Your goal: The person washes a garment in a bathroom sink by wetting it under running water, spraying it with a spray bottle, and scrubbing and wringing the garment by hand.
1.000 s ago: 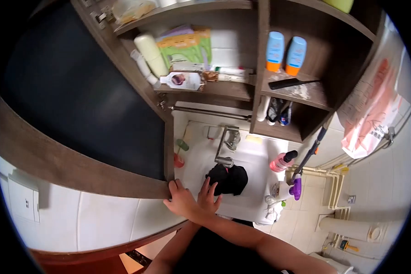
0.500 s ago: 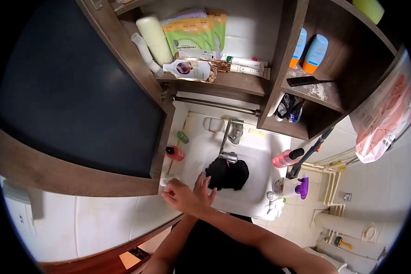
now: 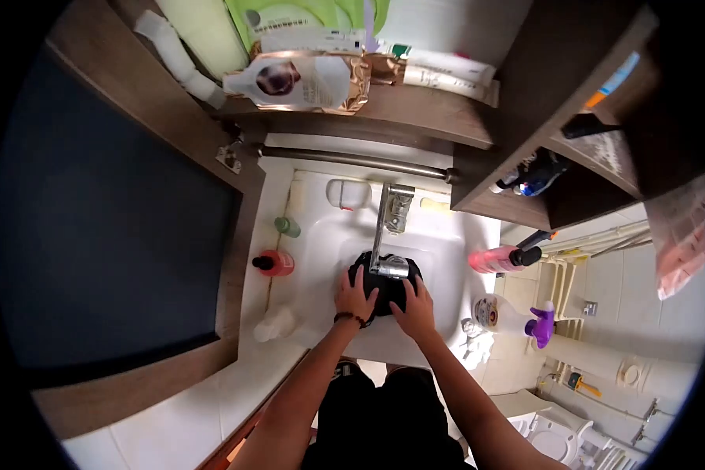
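A bunched black cloth [image 3: 388, 296] lies in the white sink [image 3: 446, 313], under the spout of the chrome faucet [image 3: 394, 267]. My left hand [image 3: 356, 298], with a beaded bracelet on its wrist, rests on the cloth's left side with its fingers spread. On the right side, my right hand [image 3: 415, 313] touches the cloth, its fingers apart too. Neither hand is closed around the cloth. The spout passes over the cloth between my hands and hides part of it.
Left of the basin stand a red bottle [image 3: 273, 263] and a small green bottle [image 3: 287, 227]. A pink bottle [image 3: 497, 259] and a spray bottle with a purple head [image 3: 517, 317] stand on the right. An open cabinet door [image 3: 125, 235] and shelves [image 3: 415, 117] hang close above.
My arms were crossed, with my right hand over at the left rim. Now they are uncrossed and both hands are on the black cloth. The view has moved closer to the sink.
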Tool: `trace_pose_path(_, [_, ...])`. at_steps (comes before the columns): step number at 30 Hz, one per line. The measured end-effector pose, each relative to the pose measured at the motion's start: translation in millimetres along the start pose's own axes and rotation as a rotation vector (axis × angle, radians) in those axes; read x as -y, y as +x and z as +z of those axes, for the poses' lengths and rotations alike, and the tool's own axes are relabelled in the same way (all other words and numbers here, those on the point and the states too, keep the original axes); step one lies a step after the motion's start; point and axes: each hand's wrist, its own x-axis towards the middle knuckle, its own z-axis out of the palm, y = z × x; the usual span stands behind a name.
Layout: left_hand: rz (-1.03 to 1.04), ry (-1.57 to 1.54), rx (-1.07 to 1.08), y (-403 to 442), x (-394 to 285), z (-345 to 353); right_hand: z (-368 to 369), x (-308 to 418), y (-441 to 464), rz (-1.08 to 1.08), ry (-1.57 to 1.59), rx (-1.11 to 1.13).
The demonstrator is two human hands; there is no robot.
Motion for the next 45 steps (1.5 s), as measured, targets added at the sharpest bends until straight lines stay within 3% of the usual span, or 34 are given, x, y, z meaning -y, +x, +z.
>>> trace_pose_path(4, [0.059, 0.287, 0.104, 27, 1, 29, 62, -30, 35, -0.186, -0.302, 0.076])
trace_pose_path(6, [0.117, 0.417, 0.149, 37, 9, 40, 84, -46, 42, -0.22, -0.289, 0.088])
trace_pose_path(7, [0.206, 0.42, -0.019, 37, 20, 51, 81, -45, 40, -0.228, -0.317, 0.079])
trace_pose_path(10, [0.306, 0.23, -0.051, 51, 40, 58, 99, -69, 47, -0.215, -0.273, 0.042])
trace_pose_path(12, [0.253, 0.219, 0.041, 69, 23, 39, 118, -96, 55, -0.192, -0.207, 0.001])
trace_pose_path(14, [0.031, 0.261, 0.407, 85, 6, 21, 127, -104, 75, -0.375, -0.414, -0.068])
trace_pose_path(15, [0.034, 0.263, 0.4, 96, 1, 14, 109, -84, 92, -0.204, -0.221, 0.124])
trace_pose_path(16, [-0.042, 0.194, 0.508, 108, -6, 6, 100, -78, 104, -0.208, -0.221, 0.115])
trace_pose_path(18, [-0.103, 0.123, 0.605, 120, -9, 4, 78, -75, 124, 0.072, 0.106, 0.529])
trace_pose_path(19, [-0.107, 0.088, 0.606, 124, 4, 13, 74, -81, 115, 0.025, 0.328, 0.423])
trace_pose_path(21, [-0.244, -0.019, 0.651, 116, -8, -13, 56, -77, 104, 0.031, 0.225, 0.337])
trace_pose_path(22, [-0.242, -0.015, 0.651, 104, -12, -23, 43, -68, 98, 0.041, 0.123, 0.256])
trace_pose_path(24, [-0.043, 0.244, 0.363, 66, -10, -25, 25, -42, 81, 0.075, 0.008, 0.244])
trace_pose_path(25, [-0.044, 0.246, 0.366, 50, -8, -22, 29, -38, 66, -0.084, -0.075, 0.162])
trace_pose_path(26, [0.13, 0.313, 0.396, 37, -5, -19, 35, -34, 54, -0.243, -0.156, 0.078])
trace_pose_path(27, [0.305, 0.377, 0.427, 31, -4, -17, 44, -29, 45, -0.247, -0.247, 0.228])
trace_pose_path(30, [0.417, 0.464, 0.402, 32, 15, 1, 84, -52, 36, -0.113, -0.186, 0.348])
trace_pose_path(31, [0.484, 0.464, 0.248, 36, 34, 19, 107, -70, 36, -0.102, -0.165, 0.222])
trace_pose_path(35, [0.563, 0.343, 0.046, 64, 50, 39, 117, -85, 68, -0.189, -0.253, 0.159])
trace_pose_path(36, [0.56, 0.337, 0.055, 79, 47, 40, 115, -86, 82, -0.182, -0.256, 0.168])
trace_pose_path(38, [0.394, 0.223, 0.313, 97, 44, 38, 111, -84, 96, -0.214, -0.233, 0.214])
trace_pose_path(40, [0.408, 0.197, 0.367, 123, 34, 25, 91, -74, 123, -0.217, -0.149, 0.264])
trace_pose_path(42, [0.241, 0.12, 0.712, 135, 19, 6, 78, -73, 135, -0.051, 0.0, 0.536])
trace_pose_path(43, [0.127, 0.081, 0.739, 138, 19, 4, 73, -73, 133, -0.053, -0.005, 0.53])
trace_pose_path(45, [0.042, -0.045, 0.628, 125, 21, 2, 66, -71, 117, 0.087, 0.204, 0.262])
